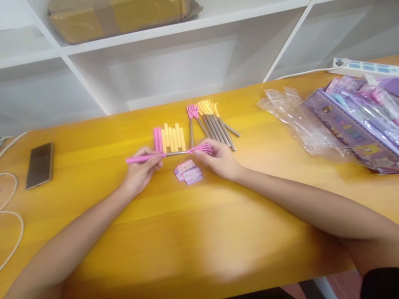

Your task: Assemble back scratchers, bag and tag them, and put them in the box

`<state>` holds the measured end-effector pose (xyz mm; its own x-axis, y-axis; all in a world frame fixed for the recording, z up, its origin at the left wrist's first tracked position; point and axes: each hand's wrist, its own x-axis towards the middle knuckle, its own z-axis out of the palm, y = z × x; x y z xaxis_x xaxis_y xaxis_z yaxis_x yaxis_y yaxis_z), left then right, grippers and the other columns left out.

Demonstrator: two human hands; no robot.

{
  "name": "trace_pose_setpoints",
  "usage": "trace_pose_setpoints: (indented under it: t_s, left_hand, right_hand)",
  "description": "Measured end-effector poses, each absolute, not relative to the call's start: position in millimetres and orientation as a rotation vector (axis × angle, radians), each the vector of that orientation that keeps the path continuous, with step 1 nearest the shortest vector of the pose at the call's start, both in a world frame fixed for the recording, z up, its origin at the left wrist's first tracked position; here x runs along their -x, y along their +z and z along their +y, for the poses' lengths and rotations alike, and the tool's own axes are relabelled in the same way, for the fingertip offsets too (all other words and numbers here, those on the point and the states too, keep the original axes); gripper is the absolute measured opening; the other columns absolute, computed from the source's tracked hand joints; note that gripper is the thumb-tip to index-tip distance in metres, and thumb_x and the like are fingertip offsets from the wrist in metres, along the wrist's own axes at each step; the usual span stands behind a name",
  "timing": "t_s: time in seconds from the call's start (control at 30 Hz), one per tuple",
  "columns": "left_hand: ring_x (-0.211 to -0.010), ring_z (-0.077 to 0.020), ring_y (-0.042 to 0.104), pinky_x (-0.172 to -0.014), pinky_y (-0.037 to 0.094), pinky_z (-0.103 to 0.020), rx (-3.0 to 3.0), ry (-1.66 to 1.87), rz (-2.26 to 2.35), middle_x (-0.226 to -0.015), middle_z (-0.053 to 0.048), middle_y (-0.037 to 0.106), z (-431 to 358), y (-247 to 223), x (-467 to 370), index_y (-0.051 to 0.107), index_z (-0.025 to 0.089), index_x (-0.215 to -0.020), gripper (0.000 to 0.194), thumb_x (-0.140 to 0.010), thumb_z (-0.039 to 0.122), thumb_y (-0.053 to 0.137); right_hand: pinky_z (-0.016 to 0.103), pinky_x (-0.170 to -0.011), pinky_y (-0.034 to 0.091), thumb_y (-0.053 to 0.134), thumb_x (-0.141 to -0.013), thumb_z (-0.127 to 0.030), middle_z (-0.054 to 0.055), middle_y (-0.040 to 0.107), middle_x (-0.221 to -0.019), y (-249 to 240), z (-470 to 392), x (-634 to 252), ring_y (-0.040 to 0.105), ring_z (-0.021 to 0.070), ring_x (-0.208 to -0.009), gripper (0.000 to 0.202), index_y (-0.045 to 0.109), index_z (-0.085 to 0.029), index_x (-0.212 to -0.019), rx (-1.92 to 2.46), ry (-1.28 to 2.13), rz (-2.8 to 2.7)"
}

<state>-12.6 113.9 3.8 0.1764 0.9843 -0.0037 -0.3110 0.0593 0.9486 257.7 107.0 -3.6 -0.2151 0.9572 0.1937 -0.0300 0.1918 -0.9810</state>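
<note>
A back scratcher with a pink handle and a pink claw head (176, 153) lies level between my two hands, its metal rod bare in the middle. My left hand (139, 170) is closed around the pink handle. The claw end is pinched in my right hand (223, 158). Just beyond, pink grip tubes (158, 139) and several yellow grip tubes (173, 139) lie side by side. Metal rods with pink and yellow claw heads (214, 124) are grouped behind my right hand. Below the scratcher sit a few small purple and pink cards (190, 173).
A purple printed box (361, 134) full of wrapped items stands at right, beside clear plastic bags (300, 122). Behind it is a power strip (367, 69). At left lie a phone (39, 165) and white cables (21, 224). White shelving (185, 35) holds a taped package (120, 11).
</note>
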Motion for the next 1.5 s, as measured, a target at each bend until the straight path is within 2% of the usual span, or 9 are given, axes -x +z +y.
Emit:
trace_pose_setpoints:
  t_s: [0.2,0.33,0.4,0.5,0.63,0.8,1.17,1.37,1.5]
  left_hand:
    - [-0.061,-0.0115,0.063,-0.058,0.046,-0.023,-1.066,1.186,0.878,-0.067,-0.001,0.072,112,6,11,0.061,0.02,-0.073,0.045,-0.075,0.04,0.101]
    - [-0.067,-0.0122,0.066,-0.064,0.051,-0.024,-0.996,1.229,0.831,-0.074,0.001,0.074,102,7,2,0.06,0.021,-0.077,0.044,-0.075,0.04,0.101]
    - [-0.07,-0.0125,0.066,-0.066,0.052,-0.025,-0.973,1.235,0.815,-0.077,0.001,0.075,96,7,-3,0.06,0.022,-0.078,0.043,-0.077,0.04,0.099]
    - [-0.068,-0.0135,0.064,-0.066,0.05,-0.026,-1.002,1.204,0.823,-0.074,0.001,0.072,89,10,-7,0.059,0.022,-0.078,0.043,-0.079,0.042,0.098]
    - [-0.058,-0.0131,0.052,-0.06,0.041,-0.029,-1.077,1.132,0.816,-0.067,0.002,0.061,84,9,-7,0.059,0.023,-0.079,0.043,-0.086,0.051,0.091]
    - [-0.054,-0.015,0.032,-0.059,0.028,-0.033,-1.203,1.069,0.839,-0.052,0.003,0.033,84,0,2,0.051,0.023,-0.063,0.056,-0.098,0.062,0.073]
    - [-0.049,-0.0104,0.019,-0.053,0.023,-0.03,-1.133,1.214,0.967,-0.05,0.006,0.018,110,25,16,0.025,0.022,-0.055,0.063,-0.095,0.042,0.07]
    - [-0.045,-0.0114,0.011,-0.046,0.021,-0.025,-0.793,1.629,1.036,-0.052,0.006,0.005,186,58,112,0.01,0.023,-0.064,0.053,-0.11,0.024,0.035]
    - [-0.044,-0.0117,0.013,-0.044,0.023,-0.026,-0.687,1.601,1.05,-0.049,0.007,0.008,200,42,133,0.011,0.023,-0.065,0.058,-0.106,0.028,0.051]
  right_hand:
    - [0.036,-0.081,0.058,0.085,-0.082,-0.076,0.007,0.079,-0.098,-4,110,-253,0.072,0.0221,-0.092,0.053,0.07,-0.026,-0.092,0.937,1.267,-1.363]
    - [0.03,-0.056,0.04,0.086,-0.08,-0.078,-0.002,0.06,-0.069,-3,106,-242,0.048,0.0148,-0.06,0.056,0.067,-0.027,-0.091,0.908,1.342,-1.186]
    - [0.029,-0.053,0.031,0.088,-0.081,-0.075,-0.007,0.043,-0.06,-2,102,-237,0.034,0.0117,-0.053,0.057,0.059,-0.026,-0.086,0.837,1.404,-1.115]
    - [0.028,-0.052,0.025,0.085,-0.086,-0.072,-0.009,0.034,-0.059,-1,98,-235,0.027,0.01,-0.052,0.061,0.046,-0.026,-0.081,0.766,1.449,-1.136]
    - [0.028,-0.051,0.022,0.078,-0.087,-0.08,-0.009,0.029,-0.061,-1,92,-237,0.024,0.0103,-0.053,0.064,0.045,-0.026,-0.079,0.795,1.49,-1.219]
    - [0.029,-0.053,0.02,0.073,-0.089,-0.084,-0.007,0.027,-0.061,-1,88,-239,0.023,0.0098,-0.055,0.074,0.037,-0.024,-0.065,0.781,1.542,-1.33]
    - [0.031,-0.049,0.013,0.086,-0.092,-0.058,-0.009,0.022,-0.058,16,108,-253,0.017,0.0086,-0.05,0.067,0.034,-0.025,-0.065,0.696,1.497,-1.038]
    - [0.037,-0.05,0.004,0.074,-0.098,-0.034,-0.013,0.011,-0.056,16,210,-380,0.0,0.011,-0.052,0.058,0.024,-0.028,-0.07,0.9,0.962,-0.611]
    - [0.04,-0.052,0.007,0.068,-0.102,-0.044,-0.014,0.011,-0.057,-14,238,-418,0.0,0.0115,-0.051,0.057,0.02,-0.03,-0.074,0.977,0.946,-0.593]
